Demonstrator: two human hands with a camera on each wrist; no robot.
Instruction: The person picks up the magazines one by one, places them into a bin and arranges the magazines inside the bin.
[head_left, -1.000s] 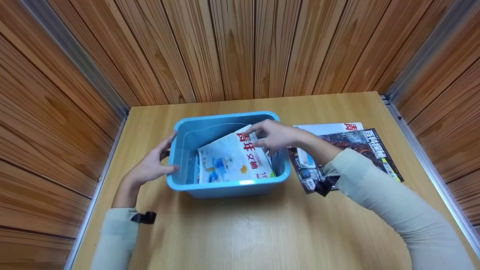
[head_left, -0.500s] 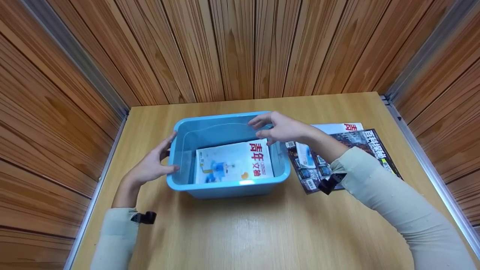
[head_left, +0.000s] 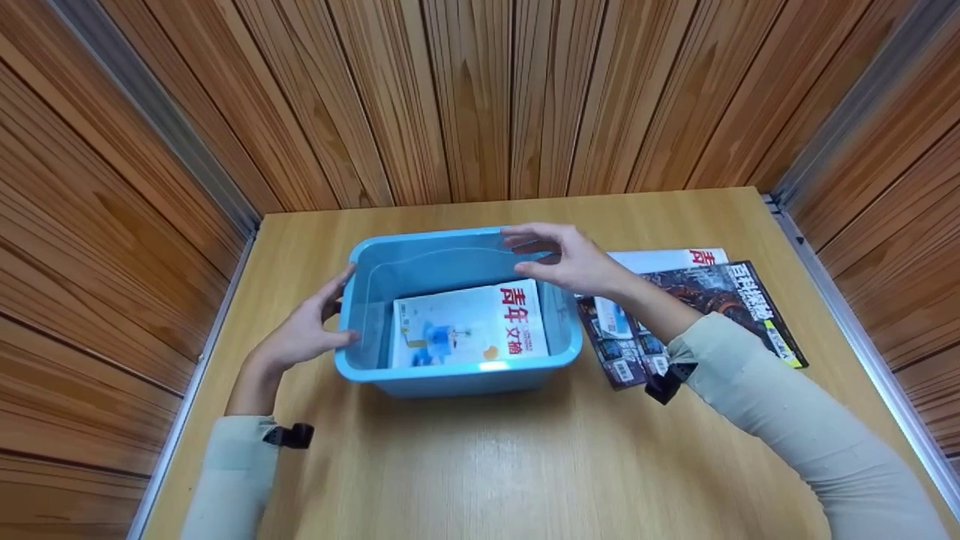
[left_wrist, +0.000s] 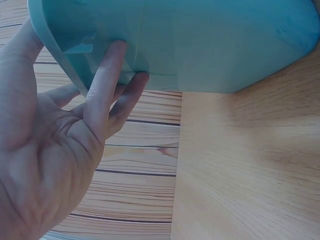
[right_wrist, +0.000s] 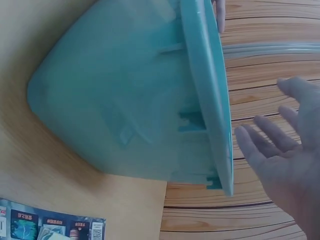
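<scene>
A blue plastic bin (head_left: 457, 373) stands in the middle of the wooden table. A white magazine with red characters (head_left: 469, 324) lies flat on its bottom. My left hand (head_left: 309, 324) rests against the bin's left wall. In the left wrist view its straight fingers (left_wrist: 107, 75) touch the outer wall (left_wrist: 210, 40) under the rim, the thumb up by the rim. My right hand (head_left: 564, 255) hovers over the bin's far right corner, fingers spread, holding nothing. In the right wrist view this hand (right_wrist: 285, 150) is apart from the bin's rim (right_wrist: 205, 85).
Two magazines lie on the table right of the bin: a dark one (head_left: 712, 300) over a white one (head_left: 660, 259). The dark one's corner shows in the right wrist view (right_wrist: 45, 225). Wood-panelled walls enclose the table (head_left: 480, 465) on three sides.
The right hand let go of the white magazine, which dropped from a tilt to lie flat in the bin. That hand then rose and drew back to the far right corner. The left hand stayed.
</scene>
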